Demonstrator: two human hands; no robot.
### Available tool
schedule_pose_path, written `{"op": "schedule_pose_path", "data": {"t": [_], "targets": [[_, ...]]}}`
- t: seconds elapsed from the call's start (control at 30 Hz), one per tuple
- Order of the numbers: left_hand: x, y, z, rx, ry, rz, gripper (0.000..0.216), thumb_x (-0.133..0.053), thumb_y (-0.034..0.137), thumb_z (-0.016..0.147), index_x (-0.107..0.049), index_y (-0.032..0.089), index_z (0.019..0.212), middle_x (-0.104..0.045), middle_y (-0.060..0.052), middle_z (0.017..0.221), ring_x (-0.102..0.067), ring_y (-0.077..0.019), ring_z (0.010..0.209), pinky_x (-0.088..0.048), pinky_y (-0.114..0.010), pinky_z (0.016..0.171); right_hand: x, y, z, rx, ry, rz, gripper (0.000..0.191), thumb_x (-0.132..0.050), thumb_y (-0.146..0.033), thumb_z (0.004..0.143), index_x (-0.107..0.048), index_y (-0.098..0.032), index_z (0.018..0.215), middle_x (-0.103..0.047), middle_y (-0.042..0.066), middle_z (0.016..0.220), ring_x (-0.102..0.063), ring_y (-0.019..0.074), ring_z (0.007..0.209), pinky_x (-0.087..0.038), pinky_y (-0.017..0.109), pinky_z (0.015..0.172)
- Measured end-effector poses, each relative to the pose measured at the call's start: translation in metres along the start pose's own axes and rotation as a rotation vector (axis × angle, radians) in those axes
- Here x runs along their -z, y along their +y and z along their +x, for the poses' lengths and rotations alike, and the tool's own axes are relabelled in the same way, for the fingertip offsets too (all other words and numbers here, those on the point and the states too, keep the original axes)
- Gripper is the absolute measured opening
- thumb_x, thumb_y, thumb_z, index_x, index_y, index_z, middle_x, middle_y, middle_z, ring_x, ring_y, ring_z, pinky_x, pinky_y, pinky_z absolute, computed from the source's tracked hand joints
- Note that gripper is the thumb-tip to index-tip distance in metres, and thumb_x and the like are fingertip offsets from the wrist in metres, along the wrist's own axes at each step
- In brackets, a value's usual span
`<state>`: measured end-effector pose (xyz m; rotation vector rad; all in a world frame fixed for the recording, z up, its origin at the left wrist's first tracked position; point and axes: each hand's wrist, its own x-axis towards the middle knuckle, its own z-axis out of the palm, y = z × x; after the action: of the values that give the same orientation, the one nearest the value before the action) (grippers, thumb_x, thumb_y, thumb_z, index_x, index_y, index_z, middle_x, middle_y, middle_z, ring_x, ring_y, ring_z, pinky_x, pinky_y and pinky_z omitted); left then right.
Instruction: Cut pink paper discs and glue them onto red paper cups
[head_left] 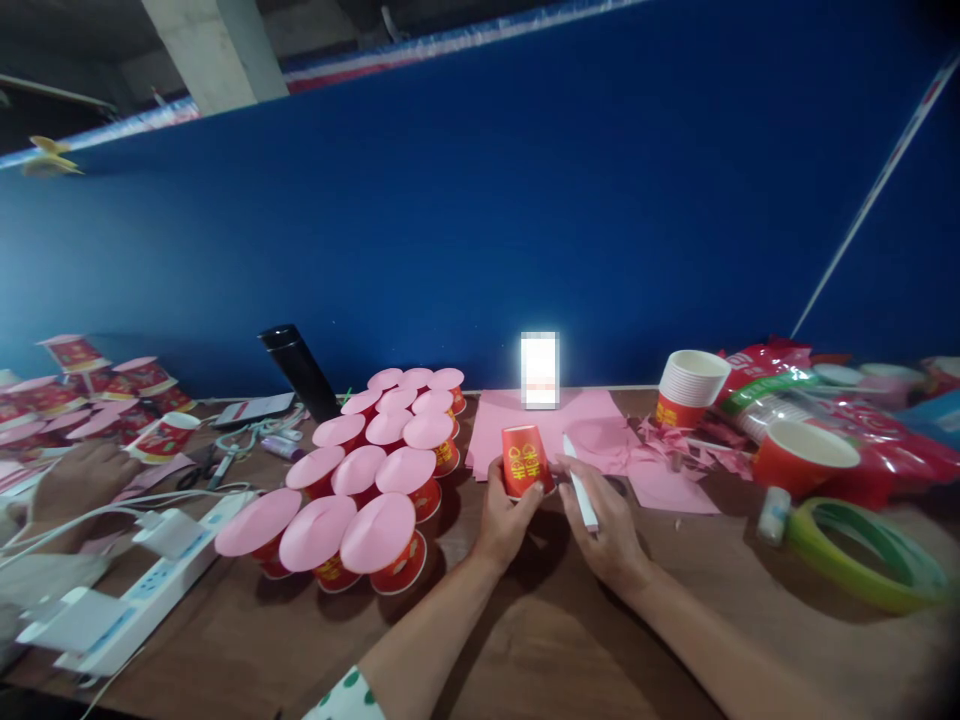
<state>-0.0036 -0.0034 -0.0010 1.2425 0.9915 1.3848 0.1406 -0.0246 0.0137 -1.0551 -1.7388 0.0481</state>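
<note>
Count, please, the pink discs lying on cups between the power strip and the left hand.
15 pink discs: five rows of three, from the front row beside the power strip back to the row nearest the blue wall. I see no sign of hidden ones.

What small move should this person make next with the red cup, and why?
Perhaps bring the white stick to the upturned base of the red cup: the right grip holds it close by, the left grip holds the cup, and this cup lacks the pink disc others bear.
</note>
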Motion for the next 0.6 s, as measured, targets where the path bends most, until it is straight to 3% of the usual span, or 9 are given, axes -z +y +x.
{"op": "schedule_pose_path", "data": {"t": [0.6], "targets": [[-0.0018,0.0031,0.0016,0.018,0.055,0.051,0.053,-0.07,0.032,0.072,-0.046,0.016,0.116,-0.063,-0.009,0.102,-0.062,-0.0198,0.089,-0.049,-0.032,0.079,-0.0038,-0.001,-0.0004,-0.009,0.039,0.012,0.03,-0.045,-0.018,0.091,-0.051,-0.02,0.12,-0.065,0.011,0.11,-0.063,0.0225,0.1,-0.052,0.038,0.087]]}}
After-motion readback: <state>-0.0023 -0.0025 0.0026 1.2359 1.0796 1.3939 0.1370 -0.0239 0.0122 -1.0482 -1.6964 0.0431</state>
